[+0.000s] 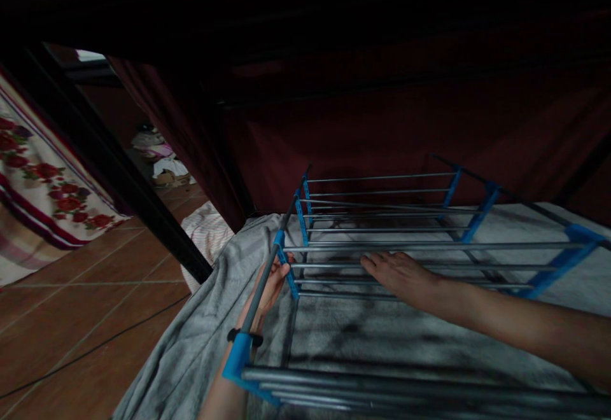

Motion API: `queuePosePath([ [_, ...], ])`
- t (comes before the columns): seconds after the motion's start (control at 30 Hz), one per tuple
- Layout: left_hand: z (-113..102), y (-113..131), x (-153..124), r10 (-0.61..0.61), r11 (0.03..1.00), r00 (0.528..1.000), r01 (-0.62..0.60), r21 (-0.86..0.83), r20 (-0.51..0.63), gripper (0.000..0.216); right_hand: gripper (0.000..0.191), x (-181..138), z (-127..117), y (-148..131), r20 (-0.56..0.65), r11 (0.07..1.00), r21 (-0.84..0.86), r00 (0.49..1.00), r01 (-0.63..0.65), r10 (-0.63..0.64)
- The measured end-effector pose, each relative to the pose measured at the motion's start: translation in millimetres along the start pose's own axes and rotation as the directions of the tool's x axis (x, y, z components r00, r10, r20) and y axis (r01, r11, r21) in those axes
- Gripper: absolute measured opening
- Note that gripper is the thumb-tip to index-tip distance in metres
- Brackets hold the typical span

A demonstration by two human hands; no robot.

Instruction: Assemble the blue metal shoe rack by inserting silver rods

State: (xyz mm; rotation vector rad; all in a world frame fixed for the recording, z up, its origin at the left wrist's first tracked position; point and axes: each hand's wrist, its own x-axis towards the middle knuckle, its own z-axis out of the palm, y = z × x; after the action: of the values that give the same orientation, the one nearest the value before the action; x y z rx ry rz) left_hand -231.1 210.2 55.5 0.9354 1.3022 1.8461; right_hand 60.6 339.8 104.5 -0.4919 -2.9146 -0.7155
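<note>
A rack of grey metal tubes point(344, 247) with blue plastic connectors point(237, 357) lies on a grey blanket. At the rack's left side, my left hand point(273, 283) has its fingers closed around a blue connector, partly hidden by the side tube; a dark band circles that wrist. My right hand point(398, 275) reaches in from the right and rests over the middle tubes, palm down with fingers stretched out. Whether its fingertips press on a tube is hard to tell in the dim light.
The grey blanket point(191, 343) spreads under the rack. A dark post point(138, 172) slants at the left, beside dark red curtains point(334, 133). Beyond are a tiled floor point(95, 318), a thin cable, a floral cloth point(52, 184) and a pile of clothes point(165, 159).
</note>
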Motion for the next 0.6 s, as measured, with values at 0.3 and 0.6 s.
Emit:
queuePosePath([
  [0.3,0.1,-0.9,-3.1,0.062,0.972,0.997,-0.051,0.231,-0.040,0.025,0.052,0.4,14.5,0.1,-0.076,1.000,-0.016,0.997,0.024,-0.025],
  [0.6,3.9,0.3,-6.7,0.064,0.944,0.997,-0.044,0.327,-0.051,0.019,0.051,0.2,22.2,-0.2,-0.131,0.999,-0.042,0.991,0.033,-0.038],
])
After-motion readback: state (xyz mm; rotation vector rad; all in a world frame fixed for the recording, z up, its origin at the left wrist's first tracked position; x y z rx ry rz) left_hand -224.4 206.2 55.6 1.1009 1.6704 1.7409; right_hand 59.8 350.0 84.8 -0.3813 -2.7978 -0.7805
